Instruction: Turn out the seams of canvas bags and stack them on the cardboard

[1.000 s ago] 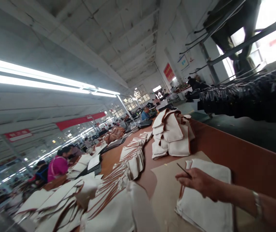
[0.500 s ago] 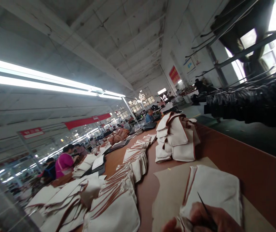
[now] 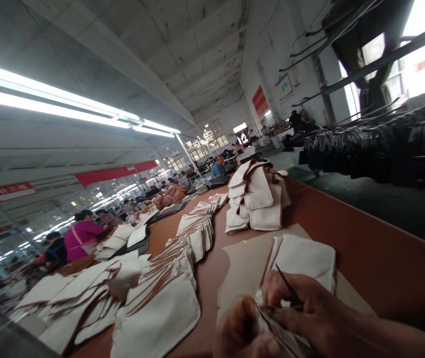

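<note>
A white cloth piece with brown edging (image 3: 305, 256) lies at the lower right, its near edge gathered between my hands. My left hand (image 3: 240, 323) is closed on that near edge, fingers curled. My right hand (image 3: 309, 303) is closed beside it, thumb and fingers pinching at the cloth. From its grip sticks a thin, dark, pointed tool (image 3: 284, 276), tip up and to the left; its kind I cannot make out. Beneath the cloth is a tan sheet (image 3: 230, 278) on the brown tabletop (image 3: 380, 268).
A pile of similar white pieces (image 3: 266, 204) stands just beyond the sheet. Overlapping rows of white pieces (image 3: 160, 318) run along the table's left side. A person in a pink top (image 3: 81, 236) works at left. Dark items hang on a rack (image 3: 376, 154) at right.
The view has shifted, so the piles sit further left and higher. Both hands have come further into view, the left one now showing clearly at the cloth's edge. The tool remains in my right hand.
</note>
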Demonstrator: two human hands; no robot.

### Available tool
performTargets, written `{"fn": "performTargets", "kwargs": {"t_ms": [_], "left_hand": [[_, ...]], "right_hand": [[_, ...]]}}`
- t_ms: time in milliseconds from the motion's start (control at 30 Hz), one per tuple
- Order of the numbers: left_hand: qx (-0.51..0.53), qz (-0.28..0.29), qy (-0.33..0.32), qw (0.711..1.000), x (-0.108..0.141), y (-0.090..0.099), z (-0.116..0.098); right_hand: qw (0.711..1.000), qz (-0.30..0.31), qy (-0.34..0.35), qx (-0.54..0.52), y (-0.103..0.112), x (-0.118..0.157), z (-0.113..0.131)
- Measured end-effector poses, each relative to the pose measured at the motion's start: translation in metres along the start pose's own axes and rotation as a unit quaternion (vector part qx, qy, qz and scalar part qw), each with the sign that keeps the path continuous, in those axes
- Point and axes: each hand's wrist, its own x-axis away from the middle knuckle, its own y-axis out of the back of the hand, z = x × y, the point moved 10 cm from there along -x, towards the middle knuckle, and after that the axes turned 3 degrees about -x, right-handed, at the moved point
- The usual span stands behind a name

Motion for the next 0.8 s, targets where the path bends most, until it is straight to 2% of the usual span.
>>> {"fn": "performTargets", "kwargs": {"t_ms": [67, 133, 267, 433, 567, 667, 800], "left_hand": [[-0.065, 0.027, 0.054, 0.996, 0.005, 0.005, 0.003], [-0.145, 0.033, 0.068, 0.987, 0.009, 0.011, -0.001], [-0.13, 0.088, 0.121, 0.98, 0.014, -0.001, 0.005], [-0.163, 0.056, 0.133, 0.976, 0.016, 0.004, 0.013], [-0.122, 0.054, 0.149, 0.98, 0.018, 0.003, 0.02], [-0.076, 0.049, 0.171, 0.981, 0.019, 0.002, 0.027], [-0.103, 0.03, 0.167, 0.98, 0.018, 0.006, 0.035]], "right_hand": [[0.995, 0.035, -0.09, -0.012, -0.002, 0.002, -0.014], [0.99, 0.056, -0.13, -0.001, -0.002, 0.004, -0.023], [0.983, 0.106, -0.124, 0.078, -0.009, 0.007, -0.03], [0.976, 0.116, -0.11, 0.146, -0.015, 0.009, -0.033], [0.979, 0.112, -0.121, 0.118, -0.015, 0.01, -0.04], [0.972, 0.111, -0.203, 0.044, -0.013, 0.014, -0.057], [0.936, 0.077, -0.342, -0.042, -0.01, 0.027, -0.081]]}}
